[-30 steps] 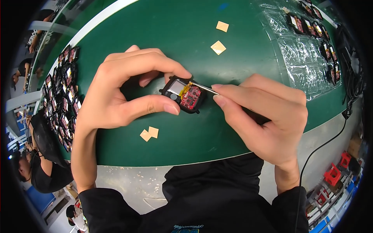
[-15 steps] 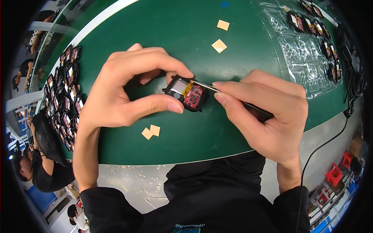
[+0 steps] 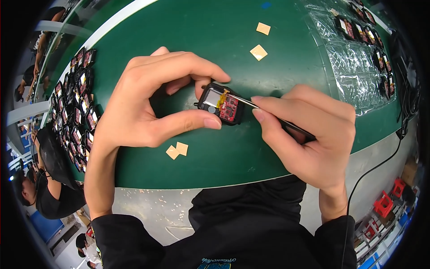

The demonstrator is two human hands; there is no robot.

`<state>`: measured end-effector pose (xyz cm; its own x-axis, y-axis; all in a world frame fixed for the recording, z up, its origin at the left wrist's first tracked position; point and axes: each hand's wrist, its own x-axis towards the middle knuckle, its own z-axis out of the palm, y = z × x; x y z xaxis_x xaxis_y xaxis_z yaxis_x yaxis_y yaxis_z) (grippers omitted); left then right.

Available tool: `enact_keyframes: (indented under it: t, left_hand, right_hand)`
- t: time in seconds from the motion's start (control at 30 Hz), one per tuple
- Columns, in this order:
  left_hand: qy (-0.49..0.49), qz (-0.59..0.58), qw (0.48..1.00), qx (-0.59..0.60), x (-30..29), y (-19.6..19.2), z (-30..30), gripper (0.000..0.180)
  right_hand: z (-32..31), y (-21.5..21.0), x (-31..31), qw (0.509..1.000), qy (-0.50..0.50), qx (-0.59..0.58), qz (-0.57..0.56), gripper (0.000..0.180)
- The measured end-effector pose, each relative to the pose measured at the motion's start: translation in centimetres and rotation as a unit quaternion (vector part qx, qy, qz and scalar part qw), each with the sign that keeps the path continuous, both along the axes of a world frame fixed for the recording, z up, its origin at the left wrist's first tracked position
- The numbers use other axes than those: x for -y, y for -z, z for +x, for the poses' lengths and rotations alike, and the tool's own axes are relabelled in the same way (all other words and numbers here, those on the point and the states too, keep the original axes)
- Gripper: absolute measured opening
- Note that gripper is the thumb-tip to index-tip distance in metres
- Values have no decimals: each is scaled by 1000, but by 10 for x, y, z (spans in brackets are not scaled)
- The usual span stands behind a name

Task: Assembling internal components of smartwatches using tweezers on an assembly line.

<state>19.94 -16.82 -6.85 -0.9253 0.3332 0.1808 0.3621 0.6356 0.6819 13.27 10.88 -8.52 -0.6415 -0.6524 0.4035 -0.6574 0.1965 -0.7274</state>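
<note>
Between the thumb and fingers of my left hand [image 3: 154, 98] is a small black device housing [image 3: 207, 96], tilted, with its inside facing up. It holds a red circuit board [image 3: 230, 109], a silvery rectangular part and a strip of yellow tape [image 3: 222, 99]. My right hand [image 3: 313, 130] grips a pair of tweezers [image 3: 244, 102] like a pen. Their tips reach the upper part of the housing near the yellow tape; whether they pinch anything is too small to tell.
Small tan square pieces [image 3: 258, 52] lie on the green table [image 3: 192, 166]. Many similar open housings [image 3: 83, 83] crowd the left side. More stand on clear plastic trays [image 3: 349, 67] at the right, near black cables [image 3: 408, 98]. A person [image 3: 49, 188] sits at the far left.
The housing has shifted slightly right and up with my left hand, turning a little. The tweezer tips remain at its upper part.
</note>
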Motion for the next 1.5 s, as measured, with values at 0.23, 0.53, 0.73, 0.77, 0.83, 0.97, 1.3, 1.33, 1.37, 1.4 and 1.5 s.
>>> enact_keyframes:
  t: [0.23, 0.53, 0.73, 0.77, 0.83, 0.97, 1.3, 1.33, 1.37, 1.4, 1.5]
  left_hand:
    - [-13, 14, 1000, -2, -1, 2, 1, 65]
    - [-8, 10, 1000, -7, -1, 3, 0, 67]
    - [-8, 2, 1000, 0, -1, -1, -1, 63]
    - [2, -13, 1000, -1, -1, -2, -1, 61]
    - [-4, -13, 1000, 1, -2, -2, 0, 60]
    - [-8, -16, 1000, 0, -3, -2, -1, 58]
    - [-6, -10, 1000, 4, -1, -1, -1, 60]
    - [-1, 9, 1000, 11, 2, 1, -1, 61]
    - [3, 28, 999, 19, 3, 2, -1, 63]
    - [3, 28, 999, 20, 5, 2, 0, 63]
    - [12, 38, 999, 36, 6, 1, 0, 65]
  right_hand:
    - [1, -4, 2, 998, 50, 7, -23, 23]
    - [-1, 3, 3, 1000, 3, 12, -9, 22]
    - [1, -1, 1, 999, 35, -23, -13, 27]
    - [3, -1, 2, 999, 36, -30, -11, 29]
    - [3, 0, 2, 999, 36, -37, -8, 30]
    - [4, 4, 5, 997, 32, -62, -15, 32]
    - [4, -1, 5, 999, 11, -44, -5, 25]
    - [3, -2, 5, 999, 11, -44, -5, 25]
    - [2, -2, 4, 1000, 7, -12, -12, 23]
    - [1, -1, 4, 1000, 2, 21, -18, 20]
    - [-1, -2, 2, 998, -12, 54, -17, 17]
